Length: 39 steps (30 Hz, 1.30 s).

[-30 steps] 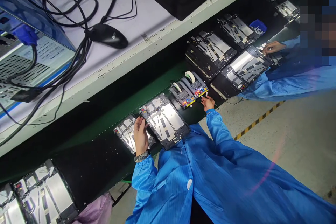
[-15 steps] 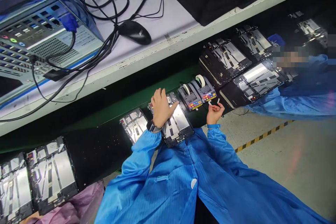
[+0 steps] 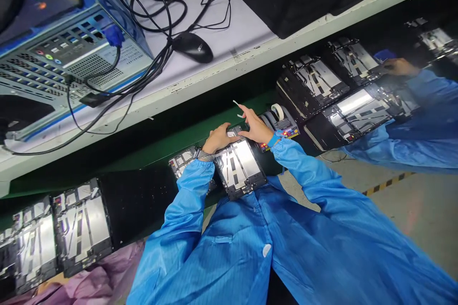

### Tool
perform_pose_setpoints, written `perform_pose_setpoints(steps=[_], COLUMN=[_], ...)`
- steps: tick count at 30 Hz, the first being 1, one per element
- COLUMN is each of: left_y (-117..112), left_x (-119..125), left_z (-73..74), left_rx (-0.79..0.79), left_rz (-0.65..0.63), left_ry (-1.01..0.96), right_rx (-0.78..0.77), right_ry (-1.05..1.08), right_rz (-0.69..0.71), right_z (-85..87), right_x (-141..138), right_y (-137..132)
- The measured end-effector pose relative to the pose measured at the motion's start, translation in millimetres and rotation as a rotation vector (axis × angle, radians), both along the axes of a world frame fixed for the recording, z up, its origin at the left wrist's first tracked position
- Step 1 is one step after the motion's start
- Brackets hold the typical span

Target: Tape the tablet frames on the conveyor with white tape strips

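Here, our left hand (image 3: 215, 139) lies over the far left corner of the tablet (image 3: 240, 166) at the edge of the desk (image 3: 138, 200), though we cannot tell whether it grips; our right hand (image 3: 258, 127), thumb and fingers apart, carries white strips (image 3: 235, 102) at its fingertips, beside the dispensers (image 3: 282, 125)

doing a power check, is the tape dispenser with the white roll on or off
On. The tape dispenser has red digits lit on its front panel, visible beside the person's right hand.
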<state>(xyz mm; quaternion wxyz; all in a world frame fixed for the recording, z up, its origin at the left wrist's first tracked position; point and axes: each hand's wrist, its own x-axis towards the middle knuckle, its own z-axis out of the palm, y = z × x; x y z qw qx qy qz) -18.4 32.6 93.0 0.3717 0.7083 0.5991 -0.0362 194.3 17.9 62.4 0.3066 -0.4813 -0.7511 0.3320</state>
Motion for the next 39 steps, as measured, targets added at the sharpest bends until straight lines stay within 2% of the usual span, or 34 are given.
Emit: perform_pose_setpoints(steps=[3, 7, 10, 13, 16, 18, 20, 27, 39], left_y=[3.9, 7.2, 11.0, 17.7, 24.3, 26.6, 26.7, 24.0, 24.3], left_x=[-3.0, -5.4, -6.1, -5.9, -4.8, -4.0, -3.6, -6.5, -6.8], left_z=[-5.0, -9.7, -11.7, -13.2, -12.4, -10.5, -8.5, -9.7, -10.4], left_rx=[-0.019, -0.027, -0.069, -0.097, -0.105, -0.108, -0.114, -0.118, -0.126], left_rz=[0.005, -0.001, 0.017, 0.017, -0.024, -0.04, -0.042, -0.038, -0.017], left_ry=[-0.039, -0.068, -0.081, -0.09, -0.082, -0.07, -0.073, -0.138, -0.147], right_rx=[-0.011, -0.006, -0.02, -0.127, -0.286, -0.353, -0.372, -0.331, -0.299], right_ry=[-0.095, -0.167, -0.107, 0.038, 0.058, -0.019, -0.109, -0.29, -0.455], right_rz=[0.097, 0.146, 0.11, 0.055, 0.178, 0.285, 0.332, 0.309, 0.224], right_z=[9.0, 20.4, 23.2, 24.9, 28.6, 30.9, 32.4, 34.7, 42.9], right_x=[-1.3, -2.7, 1.3, 9.5, 11.5, 6.4, -1.3, -14.4, -27.0], right_y=[3.2, 5.0, 8.7, 13.0, 15.0, 15.4, 16.2, 16.8, 13.2])
